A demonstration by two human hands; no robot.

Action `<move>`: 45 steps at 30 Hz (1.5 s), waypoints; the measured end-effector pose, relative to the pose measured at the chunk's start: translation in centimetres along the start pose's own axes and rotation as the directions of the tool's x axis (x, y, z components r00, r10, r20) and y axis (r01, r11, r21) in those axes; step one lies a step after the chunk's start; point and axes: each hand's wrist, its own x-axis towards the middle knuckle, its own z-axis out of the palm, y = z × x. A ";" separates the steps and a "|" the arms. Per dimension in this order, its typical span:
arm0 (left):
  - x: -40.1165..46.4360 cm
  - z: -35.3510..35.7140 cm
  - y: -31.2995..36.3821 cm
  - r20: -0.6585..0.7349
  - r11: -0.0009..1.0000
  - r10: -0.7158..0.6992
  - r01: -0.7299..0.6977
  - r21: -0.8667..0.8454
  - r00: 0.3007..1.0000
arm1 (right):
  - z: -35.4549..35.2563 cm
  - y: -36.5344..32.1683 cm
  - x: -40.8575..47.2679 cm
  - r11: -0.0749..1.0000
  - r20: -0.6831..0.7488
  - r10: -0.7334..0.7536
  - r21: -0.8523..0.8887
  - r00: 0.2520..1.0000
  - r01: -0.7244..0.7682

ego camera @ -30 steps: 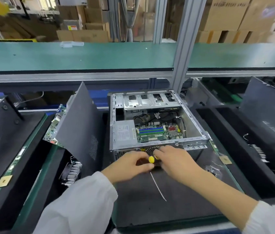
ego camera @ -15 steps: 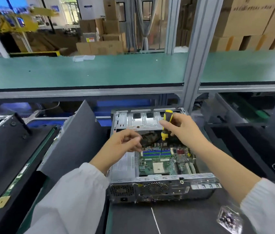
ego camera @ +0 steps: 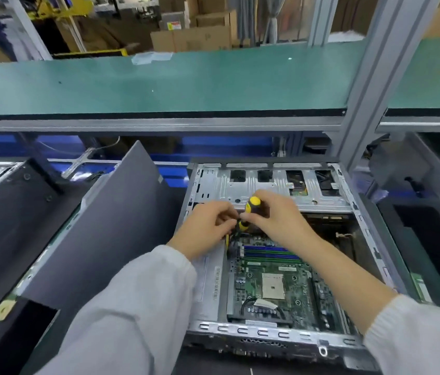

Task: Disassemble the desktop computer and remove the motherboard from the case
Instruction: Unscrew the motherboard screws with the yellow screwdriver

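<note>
An open silver computer case (ego camera: 384, 255) lies flat in front of me. Inside it sits the green motherboard (ego camera: 275, 290) with blue memory sticks and a bare processor socket. A grey power supply (ego camera: 210, 282) lies along the case's left side, partly under my left sleeve. My right hand (ego camera: 275, 217) holds a yellow-and-black screwdriver (ego camera: 251, 209) upright over the far left part of the board. Beside its lower shaft, my left hand (ego camera: 205, 228) pinches something among the cables. The tip is hidden.
A dark grey side panel (ego camera: 100, 228) leans against the case's left side. Other dark cases stand at far left (ego camera: 2, 220) and right (ego camera: 435, 234). A green shelf (ego camera: 159, 85) on an aluminium frame (ego camera: 375, 85) runs across above the case's far end.
The view has moved closer over the case. Both hands have come together near the far left of the motherboard, the screwdriver still in my right hand.
</note>
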 end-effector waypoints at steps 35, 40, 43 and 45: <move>0.5 1.9 -2.7 -0.107 0.998 0.003 0.003 0.059 0.994 | 3.3 2.1 -0.5 0.977 0.131 -0.016 -0.209 0.991 0.044; 0.5 1.9 -2.6 -0.112 0.998 0.001 0.007 0.069 0.994 | 3.3 2.1 -0.6 0.977 0.136 -0.024 -0.208 0.990 0.052; 0.5 1.9 -2.7 -0.115 0.997 0.007 0.002 0.080 0.993 | 3.3 2.1 -0.7 0.976 0.129 -0.037 -0.209 0.991 0.064; 0.5 1.9 -2.6 -0.117 0.997 0.010 -0.001 0.080 0.993 | 3.3 2.0 -0.7 0.976 0.131 -0.041 -0.209 0.991 0.068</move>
